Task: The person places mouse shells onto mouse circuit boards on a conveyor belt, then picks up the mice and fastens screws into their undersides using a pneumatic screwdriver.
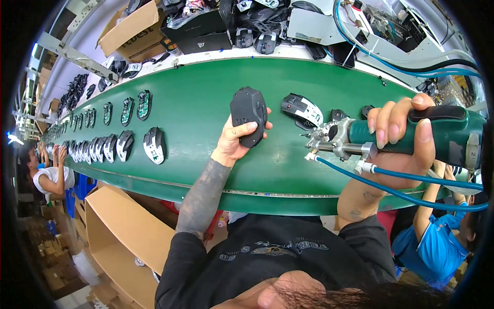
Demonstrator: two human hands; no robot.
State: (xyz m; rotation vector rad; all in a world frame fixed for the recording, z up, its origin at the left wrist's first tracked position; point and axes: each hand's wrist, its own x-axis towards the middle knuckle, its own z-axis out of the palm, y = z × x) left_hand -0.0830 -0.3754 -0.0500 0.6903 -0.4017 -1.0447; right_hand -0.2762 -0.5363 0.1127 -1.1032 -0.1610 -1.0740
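In the middle of the view, my left hand [230, 141] is closed round a dark grey computer mouse [246, 109]. Its flat, plain face is turned up, and my thumb presses on its lower part. To the right, my right hand [399, 129] grips a green power screwdriver [458, 135] with a black lever along its top. The metal tip points left toward the mouse but stays apart from it. Thin blue air hoses [401, 177] run from the tool's metal fittings to the right edge. A black-and-white mouse [302, 109] lies just beyond the tip.
Mice [154, 146] and green circuit boards [127, 111] line the green conveyor belt [200, 103] on the left. Cartons and mouse parts crowd the white ledge behind. An open cardboard box [128, 226] stands below the near edge. Other people work at far left and lower right.
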